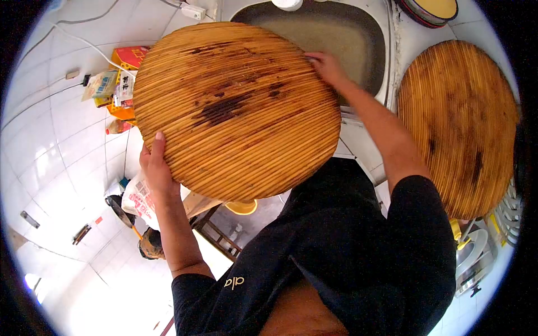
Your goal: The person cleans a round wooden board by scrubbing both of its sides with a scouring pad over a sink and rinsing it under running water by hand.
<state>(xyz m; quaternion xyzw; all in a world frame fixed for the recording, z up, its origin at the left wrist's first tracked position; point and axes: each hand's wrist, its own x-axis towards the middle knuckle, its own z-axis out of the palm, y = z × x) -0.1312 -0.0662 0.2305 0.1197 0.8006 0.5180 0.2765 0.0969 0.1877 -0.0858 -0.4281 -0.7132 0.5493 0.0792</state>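
A large round slatted wooden board (252, 140), brown with dark burnt-looking patches, is held up in front of me by both hands. My left hand (157, 165) grips its lower left edge, the thumb on the face and the other fingers mostly behind. At the upper right edge, my right hand (327, 68) holds the rim, its fingers partly hidden behind the board. Behind the board is a sink (358, 42) with a grey-brown basin, partly covered by it. A second round slatted board (457, 129) stands at the right, apart from my hands.
Packages (122, 84) and a bottle (118, 127) are at the left by the tiled wall. A yellow basin (242, 208) sits below. At the top are a white socket strip (193, 12) and round trays (431, 10). Metal dishware (476, 255) is at lower right.
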